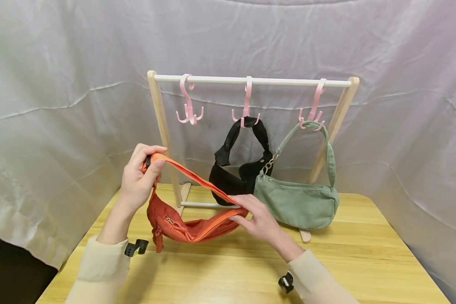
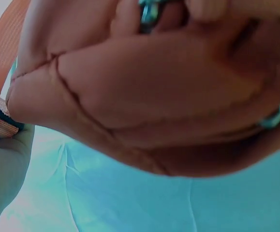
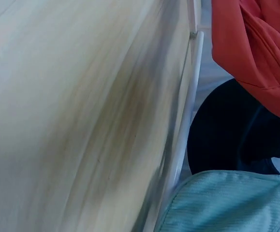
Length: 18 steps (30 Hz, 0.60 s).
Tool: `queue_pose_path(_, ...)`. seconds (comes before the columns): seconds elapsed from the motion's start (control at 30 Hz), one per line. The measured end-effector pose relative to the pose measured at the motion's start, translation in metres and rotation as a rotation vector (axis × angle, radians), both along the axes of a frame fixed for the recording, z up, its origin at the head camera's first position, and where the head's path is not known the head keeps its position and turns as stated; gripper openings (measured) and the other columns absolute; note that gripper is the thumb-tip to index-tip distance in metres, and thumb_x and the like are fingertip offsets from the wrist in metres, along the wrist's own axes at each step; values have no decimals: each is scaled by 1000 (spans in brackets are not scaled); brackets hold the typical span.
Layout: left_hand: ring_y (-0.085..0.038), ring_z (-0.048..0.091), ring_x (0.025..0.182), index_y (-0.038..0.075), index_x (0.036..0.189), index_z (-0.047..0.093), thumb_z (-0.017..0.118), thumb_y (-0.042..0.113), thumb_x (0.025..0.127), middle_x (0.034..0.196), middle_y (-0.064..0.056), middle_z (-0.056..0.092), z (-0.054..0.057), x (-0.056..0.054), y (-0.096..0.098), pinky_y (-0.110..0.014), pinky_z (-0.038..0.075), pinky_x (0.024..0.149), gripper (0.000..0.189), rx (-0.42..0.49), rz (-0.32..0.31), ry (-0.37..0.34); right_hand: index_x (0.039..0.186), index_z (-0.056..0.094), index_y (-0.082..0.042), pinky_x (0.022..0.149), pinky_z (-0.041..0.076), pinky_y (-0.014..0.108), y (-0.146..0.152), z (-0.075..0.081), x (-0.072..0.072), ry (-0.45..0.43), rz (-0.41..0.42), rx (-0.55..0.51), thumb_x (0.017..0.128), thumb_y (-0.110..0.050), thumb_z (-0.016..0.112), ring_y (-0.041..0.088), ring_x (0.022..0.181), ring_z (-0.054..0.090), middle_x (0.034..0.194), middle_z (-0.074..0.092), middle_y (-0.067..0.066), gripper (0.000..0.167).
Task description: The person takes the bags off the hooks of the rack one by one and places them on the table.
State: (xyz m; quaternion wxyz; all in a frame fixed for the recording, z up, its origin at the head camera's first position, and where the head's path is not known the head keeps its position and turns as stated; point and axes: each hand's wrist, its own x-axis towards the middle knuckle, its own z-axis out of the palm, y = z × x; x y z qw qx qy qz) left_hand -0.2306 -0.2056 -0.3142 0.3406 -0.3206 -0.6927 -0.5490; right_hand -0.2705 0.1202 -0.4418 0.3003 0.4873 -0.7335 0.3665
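My left grip [image 1: 137, 179] pinches the orange strap [image 1: 197, 179] by its black fitting [image 1: 147, 161], thumb against fingers, while my right grip [image 1: 259, 217] pinches the far end of the red bag [image 1: 163, 213], which hangs between them above the worktop [image 1: 213, 276], in front of the rack [image 1: 158, 109]. I'd best keep that strap drawn out and untwisted so its loop stays wide, and mind the green bag [image 1: 296, 204] just beside my right grip.

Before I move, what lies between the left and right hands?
The red bag, its strap running from left hand to right hand, in the head view.
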Motion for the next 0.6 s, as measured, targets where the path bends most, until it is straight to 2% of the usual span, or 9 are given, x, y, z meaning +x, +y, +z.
queue_pose_path(0.27,-12,46,59,-15,116,62,59,-12,99,98,-4,47,-11,-4,-6,-21,39,47,18,-7,-10,-14,130,71,-5,91,54,34,12,10,0,16,49,-21,98,-29,72,24,105,70,120,75,9,40)
queue_pose_path(0.47,-13,45,59,-10,117,65,58,-15,97,98,-3,48,-19,-4,-13,-23,38,46,22,-44,31,-46,130,72,-5,93,54,25,19,21,3,12,93,-59,96,-15,75,22,102,71,118,76,9,35)
queue_pose_path(0.6,-13,45,59,-11,117,65,58,-15,97,98,-4,49,-24,-3,-16,-24,36,45,22,-31,13,-60,128,72,-3,90,55,24,23,29,5,21,122,-98,97,-13,74,22,98,71,116,76,12,33)
